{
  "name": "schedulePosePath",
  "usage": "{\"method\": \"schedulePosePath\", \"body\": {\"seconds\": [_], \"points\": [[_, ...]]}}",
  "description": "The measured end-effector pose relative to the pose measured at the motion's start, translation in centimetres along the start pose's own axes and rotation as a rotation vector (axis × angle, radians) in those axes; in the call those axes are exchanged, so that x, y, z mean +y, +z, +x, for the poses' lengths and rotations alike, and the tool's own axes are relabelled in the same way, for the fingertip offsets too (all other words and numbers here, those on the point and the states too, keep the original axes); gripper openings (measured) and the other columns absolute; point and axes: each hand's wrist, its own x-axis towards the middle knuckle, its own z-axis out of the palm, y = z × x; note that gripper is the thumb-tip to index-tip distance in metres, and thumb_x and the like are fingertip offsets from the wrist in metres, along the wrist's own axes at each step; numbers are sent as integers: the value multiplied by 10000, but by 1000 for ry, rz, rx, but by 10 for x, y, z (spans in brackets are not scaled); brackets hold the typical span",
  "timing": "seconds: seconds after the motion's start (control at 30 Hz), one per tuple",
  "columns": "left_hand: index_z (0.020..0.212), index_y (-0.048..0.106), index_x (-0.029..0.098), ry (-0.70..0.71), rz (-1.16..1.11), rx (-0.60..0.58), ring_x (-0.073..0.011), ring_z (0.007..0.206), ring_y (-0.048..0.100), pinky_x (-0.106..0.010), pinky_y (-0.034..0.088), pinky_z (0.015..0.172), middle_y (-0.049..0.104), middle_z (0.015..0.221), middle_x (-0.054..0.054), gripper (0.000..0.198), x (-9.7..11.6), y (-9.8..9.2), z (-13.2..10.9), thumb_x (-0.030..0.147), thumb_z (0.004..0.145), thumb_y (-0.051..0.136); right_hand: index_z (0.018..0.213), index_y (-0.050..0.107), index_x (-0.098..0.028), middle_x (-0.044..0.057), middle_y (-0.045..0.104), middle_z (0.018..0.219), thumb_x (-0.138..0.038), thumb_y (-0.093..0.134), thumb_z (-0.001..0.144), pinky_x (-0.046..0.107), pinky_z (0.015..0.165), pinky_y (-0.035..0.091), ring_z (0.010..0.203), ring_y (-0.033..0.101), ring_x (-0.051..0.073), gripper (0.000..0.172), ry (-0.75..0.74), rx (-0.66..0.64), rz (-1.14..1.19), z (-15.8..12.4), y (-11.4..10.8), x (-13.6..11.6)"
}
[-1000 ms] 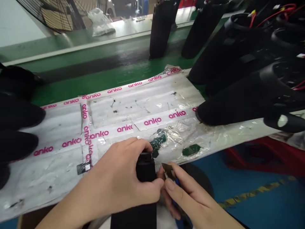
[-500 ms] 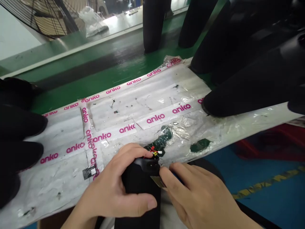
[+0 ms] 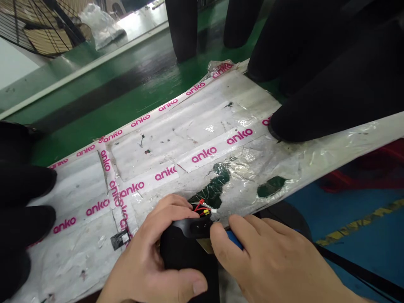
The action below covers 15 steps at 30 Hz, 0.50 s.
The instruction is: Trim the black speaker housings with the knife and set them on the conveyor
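A long black housing (image 3: 187,263) with a rounded, dark end stands in front of me. My left hand (image 3: 158,256) is wrapped around it, fingers over the top and thumb along the near face. Out of its upper end come thin red wires with small red, yellow and white connectors (image 3: 206,211). My right hand (image 3: 265,256) is closed beside that end, thumb and index finger near the rim. Between its fingers shows part of a blue tool (image 3: 234,239); most of it is hidden. A flat brownish piece (image 3: 205,245) sticks out under the right fingertips against the housing.
The bench board (image 3: 176,143) is covered in white film and pink-lettered tape, torn in places. Similar black housings lie at the left (image 3: 25,214) and right (image 3: 322,105). Behind runs a green surface (image 3: 126,101); a fan (image 3: 41,25) stands at upper left.
The view has shifted slightly. The housing's end has tilted a little, and less of the flat brownish piece shows under my right fingers. Both hands keep their grip.
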Motion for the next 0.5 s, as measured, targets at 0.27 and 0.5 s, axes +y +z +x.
{"method": "schedulePosePath", "body": {"seconds": [0.27, 0.5], "points": [[1318, 713, 444, -117, 56, 42, -323, 1102, 686, -409, 614, 904, 655, 1166, -35, 613, 4, 1, -4, 513, 761, 958, 1120, 505, -252, -31, 586, 694, -108, 542, 886, 367, 523, 378, 497, 561, 193, 277, -54, -121, -29, 9, -7, 1], [1295, 731, 458, -197, 66, 94, -289, 1040, 704, -381, 587, 882, 653, 1148, -14, 567, 14, 7, -2, 453, 768, 940, 947, 514, -264, -53, 573, 610, -109, 594, 705, 342, 432, 240, 383, 485, 155, 298, -81, -204, 140, 19, -14, 14]]}}
